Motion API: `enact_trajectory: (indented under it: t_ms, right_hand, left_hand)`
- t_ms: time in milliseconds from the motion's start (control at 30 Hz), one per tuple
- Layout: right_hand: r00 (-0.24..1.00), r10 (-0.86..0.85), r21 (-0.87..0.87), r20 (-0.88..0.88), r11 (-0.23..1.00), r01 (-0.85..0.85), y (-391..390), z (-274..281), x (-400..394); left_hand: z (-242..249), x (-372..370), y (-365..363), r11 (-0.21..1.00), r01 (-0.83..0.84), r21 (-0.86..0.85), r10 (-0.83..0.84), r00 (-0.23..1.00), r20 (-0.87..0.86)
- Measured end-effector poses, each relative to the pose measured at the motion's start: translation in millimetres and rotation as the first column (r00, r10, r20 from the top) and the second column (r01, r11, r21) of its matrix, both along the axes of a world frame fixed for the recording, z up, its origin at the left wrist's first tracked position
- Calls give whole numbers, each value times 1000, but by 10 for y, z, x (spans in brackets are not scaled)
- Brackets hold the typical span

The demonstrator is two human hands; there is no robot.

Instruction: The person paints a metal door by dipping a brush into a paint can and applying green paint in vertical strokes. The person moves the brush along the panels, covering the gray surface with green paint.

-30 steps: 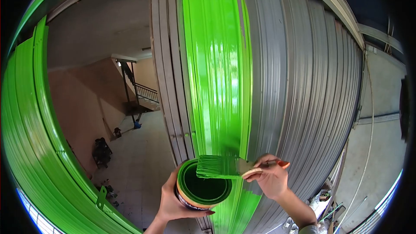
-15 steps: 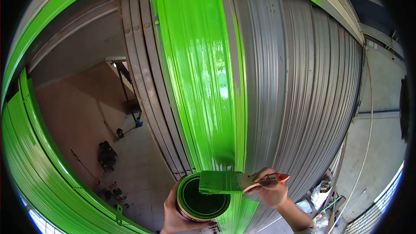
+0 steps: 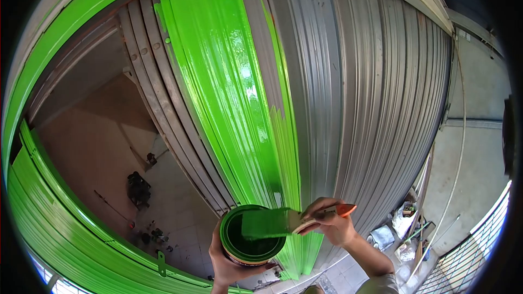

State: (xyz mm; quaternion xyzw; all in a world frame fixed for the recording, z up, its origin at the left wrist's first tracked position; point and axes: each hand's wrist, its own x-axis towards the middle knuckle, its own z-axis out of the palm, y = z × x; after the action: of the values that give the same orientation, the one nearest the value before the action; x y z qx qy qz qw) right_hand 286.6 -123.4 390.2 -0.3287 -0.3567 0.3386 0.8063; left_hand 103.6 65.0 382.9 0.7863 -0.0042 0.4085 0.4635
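Note:
My left hand (image 3: 222, 261) is wrapped round a paint can (image 3: 239, 211) with dark green paint inside, held at the bottom middle. In my right hand (image 3: 333, 222) is a wide paintbrush (image 3: 267, 223), gripped near its handle, whose orange end points right. Green paint coats the bristles, which lie across the can's mouth and overlap its right rim in this view. Just beyond both hands rises a folding metal panel (image 3: 218, 76), wet and glossy with bright green paint. A strip along its right side shows bare grey metal with streaks of green.
Grey unpainted metal panels (image 3: 370, 87) stand folded to the right. At the left is a green painted shutter (image 3: 65, 212), with an opening onto a tiled floor (image 3: 174, 207) where dark objects lie. Bags (image 3: 406, 220) and odds and ends sit low at right, by a hanging cable (image 3: 462, 109).
The view has shifted so the panels appear further left. My right hand has moved slightly left and up with the brush, whose bristles now reach further over the can.

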Motion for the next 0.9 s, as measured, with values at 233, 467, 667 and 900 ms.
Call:
enact_trajectory:
  t_ms: [233,467,667,900]
  right_hand:
    - [998,-7,89,64,996,2,-31,-23,-99]
    - [998,-65,24,-13,998,66,-36,89,-94]
    - [996,-87,83,6,993,86,-46,-26,-101]
    - [991,-135,-3,10,991,135,-126,123,-153]
  left_hand:
    - [28,6,17,1000,23,6,-23,1000,10]
    - [74,23,-1,999,30,-14,-30,1000,4]
    - [144,61,-15,997,68,-25,-69,997,-21]
    - [140,93,-21,997,65,-41,-65,998,22]
